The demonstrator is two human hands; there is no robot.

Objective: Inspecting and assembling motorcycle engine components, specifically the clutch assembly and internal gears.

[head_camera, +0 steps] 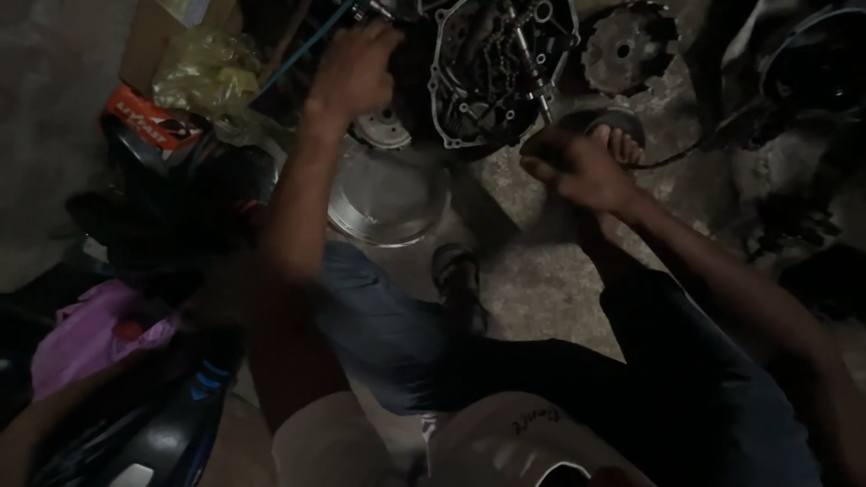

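We're looking down at an open engine case (501, 72) lying on the concrete floor (541, 271), its gears and chain exposed. Our left hand (354, 72) is pressed on the case's left edge, fingers (383, 41) curled over the dark rim and gripping it. Our right hand (573, 167) sits just below and to the right of the case, closed into a fist around a thin metal tool (534, 77) whose shaft runs up from the fist into the case's open face. A toothed clutch piece (624, 47) lies right of the case, well clear of both hands. A shiny round metal bowl (388, 198) rests on the floor below the left wrist. A yellow plastic bag (206, 79) sits off to the left.
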